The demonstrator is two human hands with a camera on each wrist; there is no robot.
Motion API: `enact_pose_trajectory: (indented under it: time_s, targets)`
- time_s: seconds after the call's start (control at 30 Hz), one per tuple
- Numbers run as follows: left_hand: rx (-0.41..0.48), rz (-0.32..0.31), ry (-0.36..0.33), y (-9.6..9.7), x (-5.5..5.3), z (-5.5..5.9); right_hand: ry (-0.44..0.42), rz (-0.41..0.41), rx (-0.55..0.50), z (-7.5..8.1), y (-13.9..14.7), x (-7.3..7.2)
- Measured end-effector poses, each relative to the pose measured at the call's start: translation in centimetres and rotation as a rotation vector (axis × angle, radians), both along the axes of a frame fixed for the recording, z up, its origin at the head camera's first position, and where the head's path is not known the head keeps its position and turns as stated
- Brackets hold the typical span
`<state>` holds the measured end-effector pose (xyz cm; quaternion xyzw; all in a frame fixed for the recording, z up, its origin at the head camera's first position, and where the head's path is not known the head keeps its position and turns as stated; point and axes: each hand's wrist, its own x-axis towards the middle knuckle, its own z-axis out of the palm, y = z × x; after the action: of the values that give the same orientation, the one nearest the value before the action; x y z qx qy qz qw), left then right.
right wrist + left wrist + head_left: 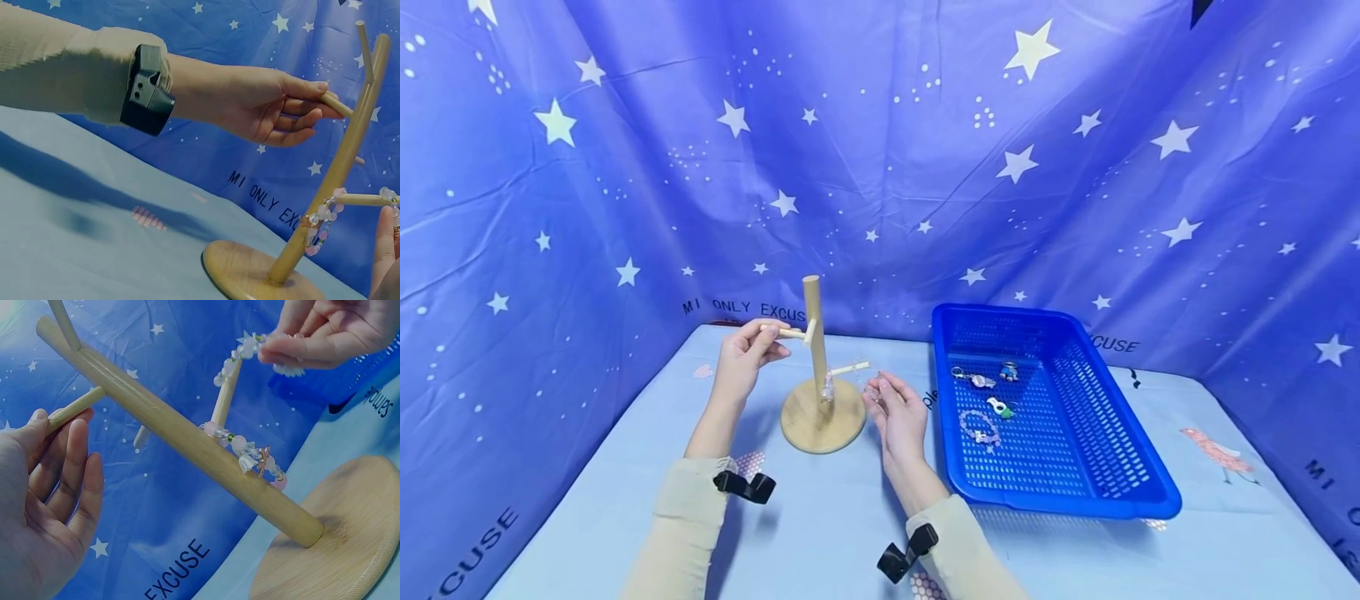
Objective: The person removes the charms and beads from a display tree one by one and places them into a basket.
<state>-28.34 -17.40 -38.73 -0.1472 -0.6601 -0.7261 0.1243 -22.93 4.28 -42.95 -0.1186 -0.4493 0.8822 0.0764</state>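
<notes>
A wooden stand (815,304) with a round base and several side pegs stands upright on the table. My left hand (741,358) pinches one of its upper pegs (76,407) between thumb and fingers. On a lower peg (225,397), close to the post, hangs a bracelet (239,445) of pink and clear beads with white flower charms. My right hand (901,417) holds a second bracelet (249,346) of pale beads by one side. Its loop overlaps the free end of that same lower peg in the left wrist view, and the fingers hide the rest.
Right of the stand sits a blue plastic basket (1060,502). Inside lie a purple beaded bracelet (980,429) and several small keychain charms (1000,407). A starry blue cloth (880,167) hangs behind the table (820,533), which has a light blue cover.
</notes>
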Motion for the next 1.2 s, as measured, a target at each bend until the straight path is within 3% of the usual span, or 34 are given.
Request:
enact_pose_trajectory:
  time_s: [0.23, 0.83, 1.03, 1.2]
  targets:
    - [0.003, 0.000, -0.022, -0.1, -0.1, -0.1, 0.024, -0.037, 0.015, 0.9, 0.5, 0.6]
    - [0.011, -0.011, -0.026, -0.2, 0.1, 0.2, 0.168, 0.025, 0.056, 5.7, 4.2, 4.2]
    - [0.009, -0.007, -0.028, -0.2, 0.2, 0.2, 0.197, 0.031, 0.133, 6.6, 7.1, 4.3]
    - [-0.004, 0.005, -0.035, -0.1, 0.2, 0.2, 0.172, 0.070, 0.210, 7.2, 10.1, 3.5]
